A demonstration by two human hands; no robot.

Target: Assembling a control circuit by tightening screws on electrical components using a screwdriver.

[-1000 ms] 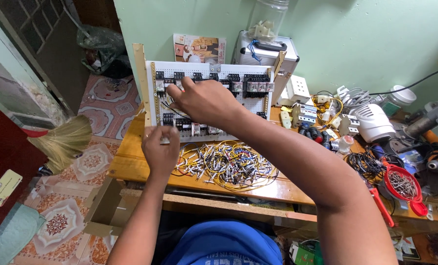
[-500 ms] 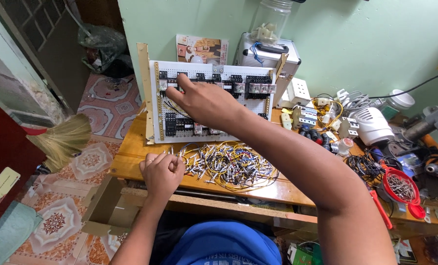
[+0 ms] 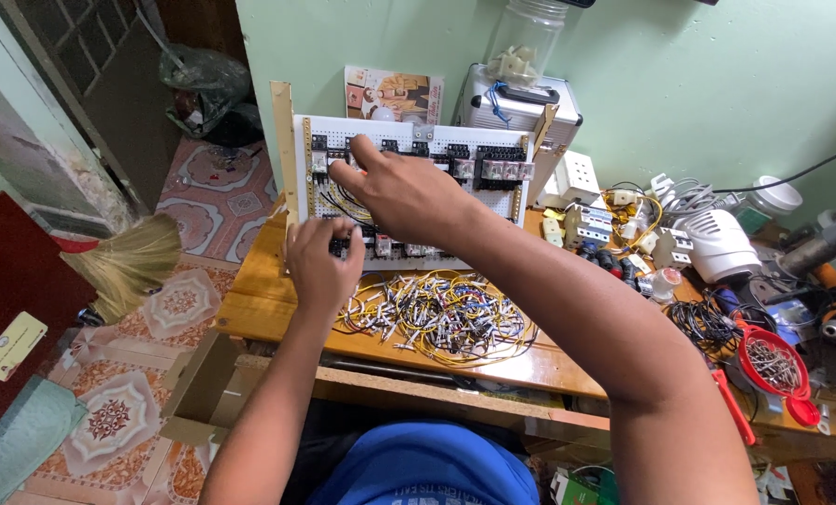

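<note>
A white perforated panel board (image 3: 493, 201) stands tilted against the wall on the wooden table (image 3: 259, 309). It carries rows of black relays and thin wires. My right hand (image 3: 404, 196) reaches across it, fingertips pinched at the upper-left row of components. My left hand (image 3: 319, 262) rests with curled fingers against the board's lower-left row, its back hiding whatever the fingers touch. A loose pile of short yellow, black and white wires (image 3: 441, 313) lies on the table just right of my left hand.
A silver case (image 3: 521, 103) with a clear jar stands behind the board. White sockets, breakers (image 3: 591, 224), cable coils and a red basket of screws (image 3: 773, 365) crowd the right side. A broom (image 3: 128, 262) and patterned floor lie to the left.
My left hand dipped toward the table's front edge beside the wire pile, then rose back to the board's lower-left row. My right hand stayed at the upper left of the board.
</note>
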